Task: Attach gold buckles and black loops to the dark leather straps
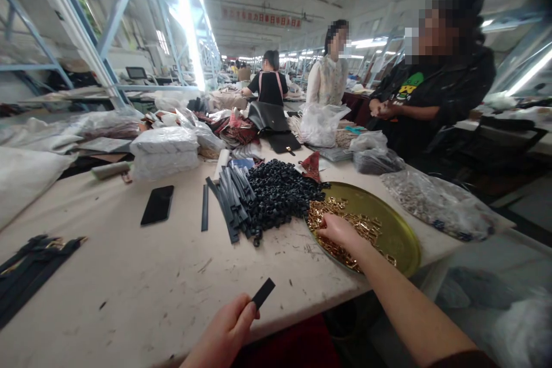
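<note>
Near the table's front edge my left hand [235, 322] is closed on a short dark strap [263, 294], which sticks out past the thumb and forefinger. My right hand [338, 232] reaches into the gold-coloured metal buckles [366, 229] heaped in a round brass-coloured tray [401, 230]. Its fingers are bent down among the buckles, and whether they grip one is hidden. Left of the tray lies a pile of small black loops [280, 190]. Several flat dark strips [233, 198] lie against that pile, with one strip apart on the left.
A black phone [157, 205] lies left of the strips. Dark straps with gold buckles [34, 270] are at the far left. Behind stand plastic-wrapped bundles [164, 149] and a black leather piece [271, 126]. A bag of small parts [435, 204] lies right; two people stand beyond.
</note>
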Demonstrator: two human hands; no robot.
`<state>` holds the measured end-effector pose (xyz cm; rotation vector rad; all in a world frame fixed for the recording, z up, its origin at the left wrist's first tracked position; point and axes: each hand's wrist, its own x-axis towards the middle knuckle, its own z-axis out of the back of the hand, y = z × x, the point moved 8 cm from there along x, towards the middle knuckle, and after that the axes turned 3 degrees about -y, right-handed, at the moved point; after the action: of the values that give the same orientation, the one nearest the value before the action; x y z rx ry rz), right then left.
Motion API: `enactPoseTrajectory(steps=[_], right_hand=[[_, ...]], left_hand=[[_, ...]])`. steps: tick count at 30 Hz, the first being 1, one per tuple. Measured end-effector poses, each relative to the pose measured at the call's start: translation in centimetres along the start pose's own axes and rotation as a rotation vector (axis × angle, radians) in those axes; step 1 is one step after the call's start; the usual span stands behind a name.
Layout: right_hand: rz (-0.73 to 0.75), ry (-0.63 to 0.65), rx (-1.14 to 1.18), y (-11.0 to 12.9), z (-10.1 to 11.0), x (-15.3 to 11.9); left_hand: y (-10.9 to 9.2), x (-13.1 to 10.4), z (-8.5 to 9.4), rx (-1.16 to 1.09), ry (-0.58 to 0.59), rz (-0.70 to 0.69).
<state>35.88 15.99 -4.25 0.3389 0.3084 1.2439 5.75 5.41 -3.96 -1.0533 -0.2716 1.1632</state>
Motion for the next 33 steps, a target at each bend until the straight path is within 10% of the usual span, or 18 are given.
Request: enactPoseTrajectory(steps=[8, 16, 26, 33], right_hand=[[0.110, 0.003, 0.302, 3.3, 1.8, -4.1], [0.124, 0.604, 1.094, 12.5, -5.2, -14.1], [0.017, 0.685, 1.169, 12.1, -7.1, -16.0], [-0.085, 0.673, 1.510, 13.4, -7.0, -18.1]], left_hand=[[-1.3, 1.4, -0.1, -0.049, -0.041, -0.014], [-3.9, 1.9, 1.7, -0.041, -0.160, -0.093], [-2.4, 0.9, 0.3, 0.092, -0.083, -0.073], [-2.4, 0.7, 0.3, -0.216, -0.152, 0.001]])
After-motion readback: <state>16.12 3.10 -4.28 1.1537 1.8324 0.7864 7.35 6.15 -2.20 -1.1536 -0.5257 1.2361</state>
